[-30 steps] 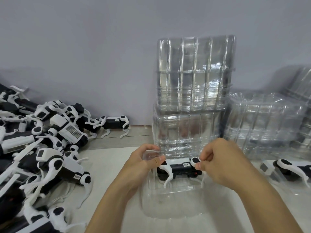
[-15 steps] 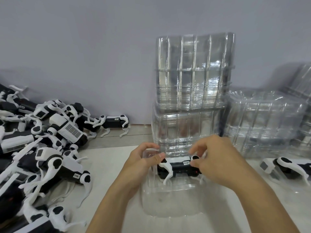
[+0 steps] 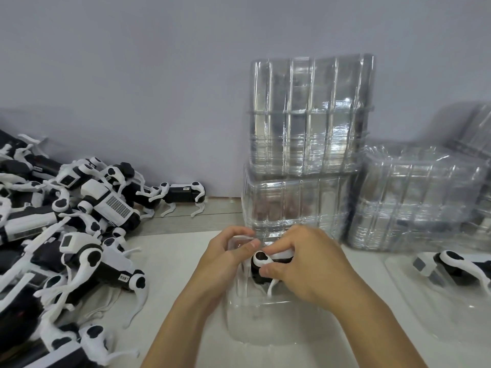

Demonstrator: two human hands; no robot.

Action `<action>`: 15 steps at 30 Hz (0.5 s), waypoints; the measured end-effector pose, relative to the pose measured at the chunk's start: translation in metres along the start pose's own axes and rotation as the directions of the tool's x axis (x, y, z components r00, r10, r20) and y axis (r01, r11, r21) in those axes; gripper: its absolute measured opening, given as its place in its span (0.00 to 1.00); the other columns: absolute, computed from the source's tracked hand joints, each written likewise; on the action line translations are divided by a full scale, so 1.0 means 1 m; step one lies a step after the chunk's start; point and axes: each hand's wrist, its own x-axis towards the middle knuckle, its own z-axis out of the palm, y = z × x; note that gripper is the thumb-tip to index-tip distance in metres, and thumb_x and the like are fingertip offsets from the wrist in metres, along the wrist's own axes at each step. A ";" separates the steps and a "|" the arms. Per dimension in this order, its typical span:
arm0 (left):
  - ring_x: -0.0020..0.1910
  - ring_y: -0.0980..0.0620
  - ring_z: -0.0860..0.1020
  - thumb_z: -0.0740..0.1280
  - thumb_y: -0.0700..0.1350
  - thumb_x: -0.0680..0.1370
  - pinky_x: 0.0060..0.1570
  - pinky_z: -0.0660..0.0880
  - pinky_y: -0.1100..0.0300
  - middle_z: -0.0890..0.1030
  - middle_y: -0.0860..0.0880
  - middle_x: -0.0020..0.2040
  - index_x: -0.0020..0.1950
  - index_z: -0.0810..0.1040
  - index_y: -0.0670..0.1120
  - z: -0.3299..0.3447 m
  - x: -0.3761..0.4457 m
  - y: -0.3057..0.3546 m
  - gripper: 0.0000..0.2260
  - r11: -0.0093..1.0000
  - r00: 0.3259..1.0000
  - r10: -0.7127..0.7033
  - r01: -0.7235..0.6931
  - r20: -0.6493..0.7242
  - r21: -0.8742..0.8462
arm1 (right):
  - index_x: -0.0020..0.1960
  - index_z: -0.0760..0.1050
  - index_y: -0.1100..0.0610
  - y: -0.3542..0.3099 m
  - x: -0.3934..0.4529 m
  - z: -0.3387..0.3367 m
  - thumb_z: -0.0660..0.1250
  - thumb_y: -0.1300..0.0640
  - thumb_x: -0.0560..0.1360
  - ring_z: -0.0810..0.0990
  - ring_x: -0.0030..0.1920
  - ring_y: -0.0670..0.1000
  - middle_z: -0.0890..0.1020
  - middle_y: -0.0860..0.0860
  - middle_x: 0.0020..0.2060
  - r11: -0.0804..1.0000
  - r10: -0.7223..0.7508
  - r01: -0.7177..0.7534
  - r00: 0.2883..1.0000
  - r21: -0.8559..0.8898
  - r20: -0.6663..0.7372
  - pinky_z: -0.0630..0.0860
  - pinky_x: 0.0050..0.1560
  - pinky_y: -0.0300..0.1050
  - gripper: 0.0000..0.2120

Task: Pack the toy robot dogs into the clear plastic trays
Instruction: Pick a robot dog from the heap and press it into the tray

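Note:
A black-and-white toy robot dog (image 3: 261, 265) sits in the far end of a clear plastic tray (image 3: 268, 322) on the table in front of me. My right hand (image 3: 305, 264) grips the dog from the right and covers most of its body, thumb under its white hip joint. My left hand (image 3: 228, 257) pinches the tray's far-left rim, thumb next to the dog. A second dog (image 3: 457, 266) lies in another clear tray (image 3: 414, 309) at the right edge.
A big heap of loose robot dogs (image 3: 66, 235) fills the left side. Tall stacks of clear trays (image 3: 308, 144) stand against the grey wall behind my hands, with lower tray stacks (image 3: 419, 197) to the right.
My right hand has slid left over the dog, hiding most of its body. The dog has turned, so one white hip joint faces me. My left hand stayed at the tray rim.

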 end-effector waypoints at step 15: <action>0.51 0.48 0.83 0.76 0.46 0.70 0.60 0.73 0.51 0.86 0.47 0.49 0.51 0.83 0.50 -0.004 0.002 -0.003 0.11 1.000 1.000 -0.005 0.005 -0.006 0.020 | 0.44 0.84 0.41 0.037 0.004 -0.033 0.79 0.53 0.70 0.78 0.47 0.33 0.83 0.36 0.44 0.990 0.079 -0.068 0.993 0.127 -0.083 0.70 0.44 0.29 0.08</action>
